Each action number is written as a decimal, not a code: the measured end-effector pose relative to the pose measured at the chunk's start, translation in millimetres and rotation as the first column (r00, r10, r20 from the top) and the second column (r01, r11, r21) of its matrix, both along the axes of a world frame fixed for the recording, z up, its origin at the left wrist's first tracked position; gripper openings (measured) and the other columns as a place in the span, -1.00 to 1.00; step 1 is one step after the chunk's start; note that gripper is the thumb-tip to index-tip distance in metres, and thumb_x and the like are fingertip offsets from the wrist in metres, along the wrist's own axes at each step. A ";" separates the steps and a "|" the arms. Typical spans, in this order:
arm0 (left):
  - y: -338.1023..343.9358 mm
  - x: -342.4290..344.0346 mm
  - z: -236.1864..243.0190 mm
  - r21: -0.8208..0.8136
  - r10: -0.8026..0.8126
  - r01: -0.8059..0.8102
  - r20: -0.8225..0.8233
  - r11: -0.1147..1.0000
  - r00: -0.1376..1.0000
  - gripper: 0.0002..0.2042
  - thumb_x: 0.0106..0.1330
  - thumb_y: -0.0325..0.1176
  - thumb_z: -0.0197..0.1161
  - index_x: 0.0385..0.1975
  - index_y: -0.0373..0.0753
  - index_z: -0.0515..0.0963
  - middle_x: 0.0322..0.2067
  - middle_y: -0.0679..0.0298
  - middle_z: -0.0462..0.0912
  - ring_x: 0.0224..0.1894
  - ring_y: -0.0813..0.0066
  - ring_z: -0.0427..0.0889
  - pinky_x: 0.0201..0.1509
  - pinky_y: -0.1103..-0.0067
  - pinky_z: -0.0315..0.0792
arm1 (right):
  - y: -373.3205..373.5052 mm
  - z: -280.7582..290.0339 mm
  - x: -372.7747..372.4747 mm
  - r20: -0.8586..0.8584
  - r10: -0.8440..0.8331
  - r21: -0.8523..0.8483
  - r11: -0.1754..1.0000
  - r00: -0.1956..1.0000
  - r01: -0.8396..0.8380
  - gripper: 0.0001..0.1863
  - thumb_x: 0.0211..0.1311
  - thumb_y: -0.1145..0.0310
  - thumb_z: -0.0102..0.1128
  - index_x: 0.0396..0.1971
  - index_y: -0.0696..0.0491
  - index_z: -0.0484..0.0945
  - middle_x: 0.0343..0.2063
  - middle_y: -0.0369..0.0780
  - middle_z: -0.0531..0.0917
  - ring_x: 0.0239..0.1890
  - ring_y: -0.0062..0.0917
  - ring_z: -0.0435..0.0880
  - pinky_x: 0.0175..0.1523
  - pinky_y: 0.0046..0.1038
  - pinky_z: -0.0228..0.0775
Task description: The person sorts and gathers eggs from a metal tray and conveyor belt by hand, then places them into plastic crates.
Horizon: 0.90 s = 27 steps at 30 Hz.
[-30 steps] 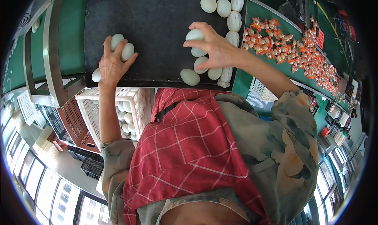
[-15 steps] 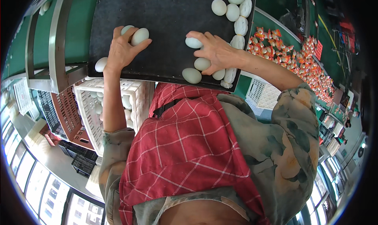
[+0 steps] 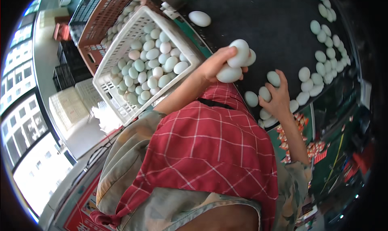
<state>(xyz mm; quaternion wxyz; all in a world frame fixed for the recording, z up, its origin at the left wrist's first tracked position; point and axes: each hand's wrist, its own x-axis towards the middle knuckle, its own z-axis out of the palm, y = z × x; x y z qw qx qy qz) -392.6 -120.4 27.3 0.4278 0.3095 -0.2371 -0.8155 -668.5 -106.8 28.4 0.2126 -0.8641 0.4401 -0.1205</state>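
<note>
My left hand point(image 3: 216, 63) grips three pale eggs point(image 3: 228, 74), raised at the edge of the dark tray surface point(image 3: 242, 17). Lower right, my right hand point(image 3: 279, 99) has its fingers curled round two eggs point(image 3: 265, 94) on that surface; whether both are lifted, I cannot tell. A greenish egg point(image 3: 251, 99) lies just left of it, and a single white egg point(image 3: 199, 18) sits near the upper left edge. Several more eggs point(image 3: 320, 68) lie along the right side and front.
A white slotted crate point(image 3: 105, 89) holding many eggs stands left of the tray, with a brown crate point(image 3: 91, 29) of eggs behind it. Orange-red packaged items point(image 3: 315, 150) lie on a green surface at lower right. A bright window point(image 3: 36, 162) is at far left.
The view has swung sharply, bringing the crates up at the left. My left hand, earlier down over two eggs on the tray, now holds three eggs up at its edge.
</note>
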 end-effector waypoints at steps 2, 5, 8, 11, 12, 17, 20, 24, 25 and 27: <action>7.5 5.1 -2.6 0.002 0.030 -0.030 -0.025 1.000 0.999 -0.36 0.21 0.29 0.05 -0.05 -0.24 0.42 -0.13 0.14 0.45 -0.25 0.37 0.60 -0.31 0.46 0.58 | 2.5 -4.3 -0.6 0.020 0.025 0.006 1.000 0.999 -0.025 -0.56 -0.31 0.29 0.43 -0.33 0.17 0.58 0.21 0.06 0.18 0.23 -0.03 0.27 0.17 -0.20 0.34; 11.4 13.8 -2.0 -0.014 0.053 -0.054 -0.078 0.998 0.996 -0.34 0.20 0.31 0.05 -0.05 -0.25 0.41 -0.14 0.14 0.45 -0.27 0.36 0.61 -0.32 0.46 0.59 | 1.1 -3.4 -2.5 -0.022 -0.017 0.067 0.998 1.000 0.019 -0.52 -0.35 0.27 0.48 -0.32 0.16 0.58 0.21 0.05 0.16 0.20 -0.02 0.30 0.10 -0.19 0.41; 17.2 27.5 6.3 -0.011 0.116 -0.119 -0.143 0.993 0.983 -0.33 0.20 0.31 0.05 -0.05 -0.26 0.40 -0.16 0.14 0.45 -0.28 0.33 0.63 -0.33 0.46 0.60 | -4.0 -1.1 -2.1 -0.049 0.034 0.055 0.998 0.998 -0.031 -0.51 -0.37 0.25 0.52 -0.35 0.14 0.58 0.19 0.02 0.18 0.17 -0.07 0.36 -0.03 -0.23 0.51; 24.7 42.1 11.6 -0.002 0.195 -0.200 -0.207 0.980 0.959 -0.35 0.21 0.28 0.08 -0.05 -0.28 0.37 -0.17 0.11 0.44 -0.28 0.22 0.64 -0.37 0.40 0.60 | -6.9 -0.9 3.0 -0.066 -0.050 0.046 0.998 0.997 0.053 -0.54 -0.33 0.25 0.51 -0.36 0.15 0.58 0.19 -0.01 0.19 0.16 -0.09 0.37 -0.01 -0.24 0.50; 25.5 49.8 12.2 0.024 0.233 -0.234 -0.252 0.972 0.939 -0.34 0.21 0.28 0.09 -0.05 -0.28 0.35 -0.17 0.10 0.44 -0.28 0.18 0.64 -0.37 0.37 0.60 | -10.7 -3.5 6.1 -0.058 -0.041 0.036 0.998 0.997 0.044 -0.54 -0.33 0.25 0.51 -0.36 0.15 0.58 0.19 -0.01 0.19 0.16 -0.09 0.37 -0.01 -0.24 0.50; 39.6 88.0 6.0 0.025 0.336 -0.353 -0.380 0.935 0.862 -0.32 0.16 0.29 0.14 -0.04 -0.28 0.33 -0.14 0.02 0.40 -0.24 0.03 0.62 -0.39 0.30 0.58 | -23.9 -36.1 -6.0 -0.003 -0.287 -0.091 0.954 0.958 0.286 -0.58 -0.10 0.21 0.39 -0.28 0.20 0.58 0.16 -0.03 0.27 0.12 -0.16 0.43 0.04 -0.25 0.45; 49.7 124.2 8.1 0.084 0.419 -0.425 -0.418 0.901 0.806 -0.26 0.08 0.34 0.18 -0.05 -0.27 0.33 -0.13 -0.05 0.41 -0.23 0.02 0.61 -0.39 0.27 0.61 | -27.2 -54.4 -43.8 0.285 -0.877 0.825 0.430 0.386 0.366 -0.51 0.21 0.08 0.08 -0.02 0.17 0.42 -0.12 -0.10 0.56 0.00 -0.26 0.53 -0.33 -0.28 0.56; 68.3 207.2 28.2 -0.030 0.542 -0.565 -0.245 0.825 0.804 -0.29 0.05 0.29 0.25 -0.08 -0.27 0.37 -0.15 0.03 0.41 -0.24 0.12 0.60 -0.36 0.34 0.60 | -23.8 32.1 48.5 0.677 -0.693 0.736 0.630 0.247 -0.249 -0.42 0.06 -0.15 0.18 -0.29 0.15 0.45 0.20 0.01 0.25 -0.18 -0.28 0.50 -0.47 -0.41 0.58; 71.9 234.5 29.9 -0.085 0.570 -0.593 -0.195 0.801 0.798 -0.29 0.05 0.28 0.25 -0.07 -0.28 0.38 -0.14 0.03 0.41 -0.23 0.14 0.60 -0.34 0.35 0.61 | -23.2 45.7 74.1 0.733 -0.624 0.680 0.653 0.272 -0.335 -0.35 -0.05 -0.23 0.24 -0.36 0.16 0.47 0.22 0.01 0.19 -0.26 -0.32 0.49 -0.48 -0.43 0.57; 76.7 297.6 32.8 -0.223 0.647 -0.616 0.110 0.756 0.754 -0.27 0.06 0.30 0.21 -0.05 -0.29 0.35 -0.14 0.00 0.43 -0.20 0.16 0.58 -0.38 0.40 0.58 | -23.6 60.0 127.0 0.796 -0.505 0.605 0.658 0.334 -0.448 -0.22 -0.20 -0.39 0.29 -0.53 0.18 0.49 0.26 0.04 0.06 -0.31 -0.35 0.48 -0.46 -0.49 0.58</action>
